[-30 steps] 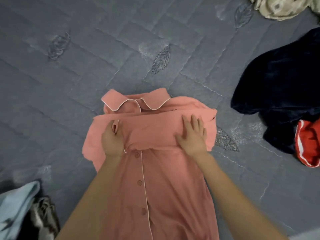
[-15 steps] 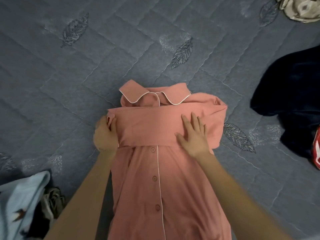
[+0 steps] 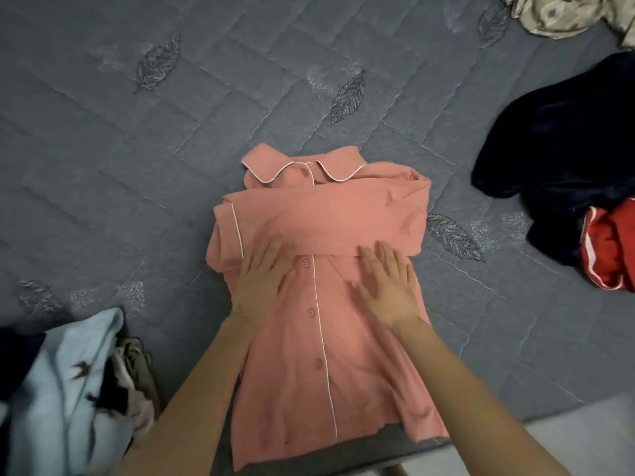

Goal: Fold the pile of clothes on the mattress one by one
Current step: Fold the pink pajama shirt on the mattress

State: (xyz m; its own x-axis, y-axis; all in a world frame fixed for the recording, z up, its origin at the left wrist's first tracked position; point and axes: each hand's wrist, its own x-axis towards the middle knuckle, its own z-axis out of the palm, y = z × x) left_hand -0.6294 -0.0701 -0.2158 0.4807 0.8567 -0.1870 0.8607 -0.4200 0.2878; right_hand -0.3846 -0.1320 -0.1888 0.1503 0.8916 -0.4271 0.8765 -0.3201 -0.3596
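pink shirt (image 3: 323,269) mattress (image 3: 171,166) centre, sleeves folded across chest | left hand (image 3: 263,286) and right hand (image 3: 386,286) flat, fingers straight, close together, likely pressing folds flat | unfolded clothes 2–3 o'clock (image 3: 549,149), folded-looking stack 8 o'clock (image 3: 68,389)

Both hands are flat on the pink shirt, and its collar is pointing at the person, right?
Not quite. The left hand and right hand do lie flat on the pink shirt, but its collar lies at the far end, pointing away from the person. The hem is the end nearest them. The head view shows this.
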